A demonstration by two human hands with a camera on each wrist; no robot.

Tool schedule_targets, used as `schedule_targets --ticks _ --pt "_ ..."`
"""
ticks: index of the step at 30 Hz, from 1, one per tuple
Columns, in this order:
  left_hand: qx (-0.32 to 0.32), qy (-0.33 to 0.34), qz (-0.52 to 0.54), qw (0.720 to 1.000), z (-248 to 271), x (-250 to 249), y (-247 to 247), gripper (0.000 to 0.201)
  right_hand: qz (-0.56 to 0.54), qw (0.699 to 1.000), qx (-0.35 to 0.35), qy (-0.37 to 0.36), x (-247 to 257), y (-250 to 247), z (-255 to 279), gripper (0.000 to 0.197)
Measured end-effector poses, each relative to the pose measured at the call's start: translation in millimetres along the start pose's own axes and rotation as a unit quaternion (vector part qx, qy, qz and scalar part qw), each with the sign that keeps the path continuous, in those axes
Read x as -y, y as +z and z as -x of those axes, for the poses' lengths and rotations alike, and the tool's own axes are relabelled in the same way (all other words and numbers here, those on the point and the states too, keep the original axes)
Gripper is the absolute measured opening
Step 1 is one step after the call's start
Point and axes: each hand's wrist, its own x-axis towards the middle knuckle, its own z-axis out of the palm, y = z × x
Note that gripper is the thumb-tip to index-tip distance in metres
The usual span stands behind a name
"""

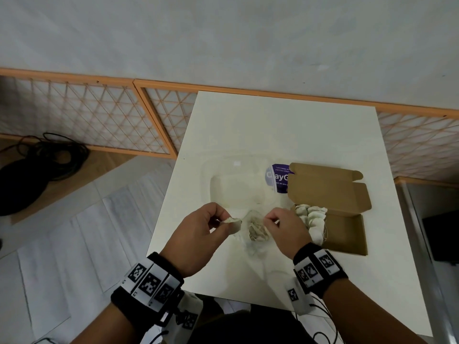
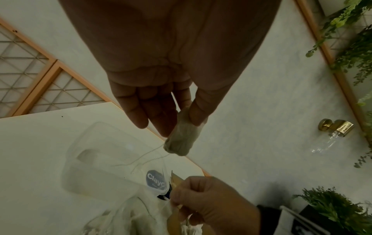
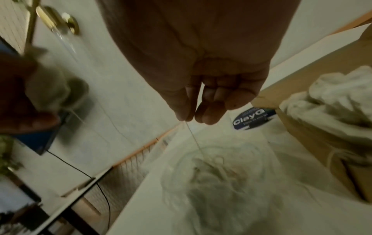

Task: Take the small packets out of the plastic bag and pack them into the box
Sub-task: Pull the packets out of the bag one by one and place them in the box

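Observation:
My left hand (image 1: pixel 218 220) pinches a small pale packet (image 1: pixel 233 223) between thumb and fingers, above the table; the left wrist view shows that packet (image 2: pixel 181 139) with a thin string trailing from it. My right hand (image 1: pixel 272 220) pinches a thin string (image 3: pixel 193 135) that runs down into the clear plastic bag (image 1: pixel 257 232), which lies between my hands with several packets inside. The open brown cardboard box (image 1: pixel 345 232) sits to the right, with several white packets (image 1: pixel 311 214) lined along its left side.
A clear plastic container (image 1: pixel 238 182) with a purple round label (image 1: pixel 279 178) lies behind the bag on the white table (image 1: pixel 285 132). An orange-framed lattice screen (image 1: pixel 87 115) stands at the back left. Black cables (image 1: pixel 44 155) lie on the floor.

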Motion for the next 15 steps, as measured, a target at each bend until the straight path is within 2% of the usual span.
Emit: schedule_targets --ticks 6,12,15 --pt "0.015 0.009 -0.017 1.0 -1 0 3 0.023 -0.077 0.995 -0.028 -0.049 30 -39 17 0.012" --pt "0.032 0.025 -0.015 0.999 -5 0 6 0.018 -0.187 0.98 -0.002 -0.066 57 -80 34 0.006" --pt "0.052 0.048 -0.005 0.997 -7 -3 8 0.019 -0.218 0.972 -0.013 -0.085 69 -98 42 0.007"
